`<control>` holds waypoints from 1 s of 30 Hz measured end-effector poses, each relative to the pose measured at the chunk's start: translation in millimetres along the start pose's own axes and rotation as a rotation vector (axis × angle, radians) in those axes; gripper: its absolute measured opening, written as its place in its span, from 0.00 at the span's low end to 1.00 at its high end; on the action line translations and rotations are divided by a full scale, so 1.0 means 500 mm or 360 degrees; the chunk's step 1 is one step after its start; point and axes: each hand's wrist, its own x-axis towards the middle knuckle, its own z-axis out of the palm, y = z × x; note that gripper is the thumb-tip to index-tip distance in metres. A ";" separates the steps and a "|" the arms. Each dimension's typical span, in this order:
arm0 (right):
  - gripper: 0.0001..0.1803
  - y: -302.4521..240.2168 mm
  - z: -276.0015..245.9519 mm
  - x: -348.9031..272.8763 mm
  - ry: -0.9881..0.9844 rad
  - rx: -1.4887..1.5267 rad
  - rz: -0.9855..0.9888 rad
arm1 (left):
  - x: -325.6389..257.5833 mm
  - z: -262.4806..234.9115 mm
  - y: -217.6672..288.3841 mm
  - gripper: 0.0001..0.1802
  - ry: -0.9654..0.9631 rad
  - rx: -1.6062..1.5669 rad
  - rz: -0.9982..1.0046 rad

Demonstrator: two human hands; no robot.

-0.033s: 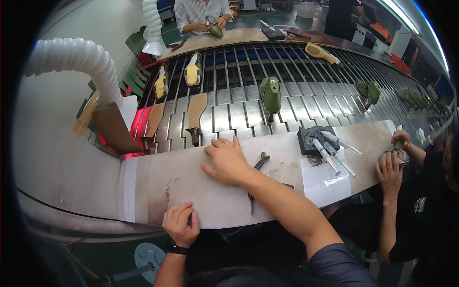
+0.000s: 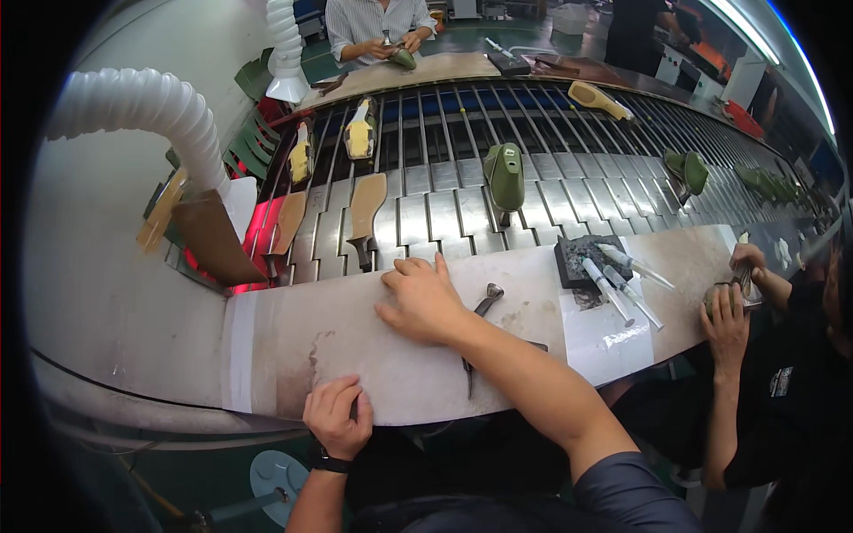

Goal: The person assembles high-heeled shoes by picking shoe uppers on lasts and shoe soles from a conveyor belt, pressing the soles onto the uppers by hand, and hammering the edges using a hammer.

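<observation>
My right hand (image 2: 424, 300) lies palm down on the pale work board (image 2: 275, 355), fingers spread, near its far edge beside the conveyor. It holds nothing. At the board's near edge rests my left hand (image 2: 339, 416), fingers loosely bent and thumb apart, with nothing in it. Under my right forearm is a dark metal tool (image 2: 487, 300) with a rounded head; its middle is hidden, and handle-like ends show on either side of the arm. Just beyond my right hand, a tan high-heeled shoe sole (image 2: 366, 202) lies on the slatted metal conveyor (image 2: 435, 209).
Several syringes (image 2: 613, 284) stick into a dark block (image 2: 573, 262) on the right. A green shoe (image 2: 504, 178) and yellow-bottomed pieces (image 2: 360, 138) ride the conveyor. A white hose (image 2: 169, 107) arches at left. A co-worker's hands (image 2: 729, 311) hold a shoe at right; another person (image 2: 378, 31) works opposite.
</observation>
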 end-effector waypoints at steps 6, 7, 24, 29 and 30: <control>0.30 0.000 0.002 0.001 -0.0023 -0.0032 -0.0002 | 0.000 -0.002 -0.002 0.07 0.0011 -0.0011 -0.0013; 0.30 -0.003 0.000 0.001 -0.0059 -0.0036 0.0010 | -0.002 -0.004 -0.001 0.07 0.0012 -0.0013 -0.0010; 0.30 -0.016 -0.019 0.005 -0.0105 0.0031 0.0039 | 0.237 0.056 -0.117 0.23 -0.0369 -0.0541 -0.0657; 0.29 -0.023 -0.031 0.020 -0.0005 0.0454 0.0051 | 0.422 0.211 -0.203 0.35 -0.0767 0.0017 -0.0669; 0.29 -0.027 -0.035 0.022 -0.0004 0.0453 0.0052 | 0.443 0.232 -0.222 0.34 -0.0889 -0.0037 -0.0701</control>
